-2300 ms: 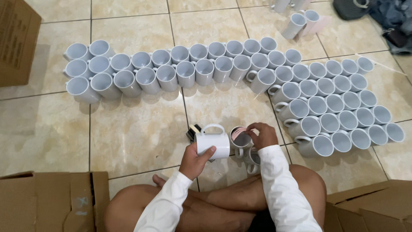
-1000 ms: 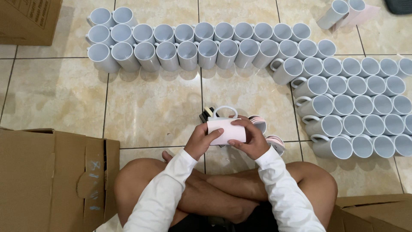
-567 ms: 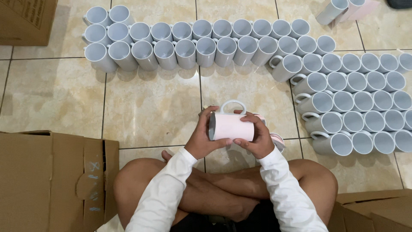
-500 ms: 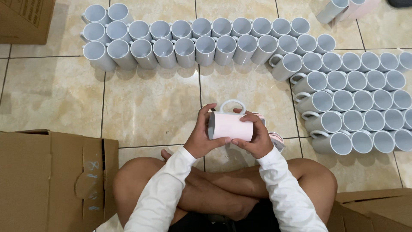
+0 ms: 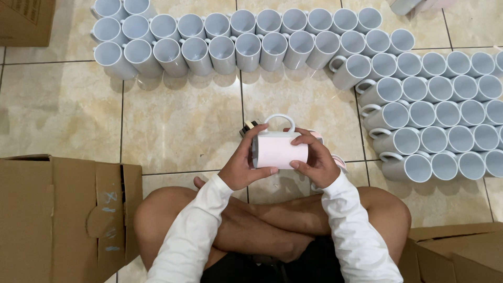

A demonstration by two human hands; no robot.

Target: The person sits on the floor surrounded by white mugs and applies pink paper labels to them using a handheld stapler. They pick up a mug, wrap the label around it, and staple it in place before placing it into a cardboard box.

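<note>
Closest to me, the person sits cross-legged on the tiled floor [image 5: 68, 110], white sleeves stretched out over the knees. Both hands are wrapped round one white mug [image 5: 279, 149] held just above the lap: the left hand [image 5: 242, 166] grips its open end, thumb underneath and fingers curled over the rim, while the right hand [image 5: 314, 160] cups the closed end, fingers spread across a pale sheet on the body. The mug lies on its side, long axis running left to right between the palms, handle pointing away from the person. Neither hand is nearer; they share it evenly.

An open cardboard box [image 5: 63, 209] sits at the left knee, another box [image 5: 456, 251] at the right; I can't see what either holds. Just behind the mug lies something small and dark [image 5: 247, 127], possibly a tape roll. Farther out, rows of white mugs [image 5: 236, 39] stand touching, mouths up, all empty, and bend into a block of mugs [image 5: 440, 120] on the right.
</note>
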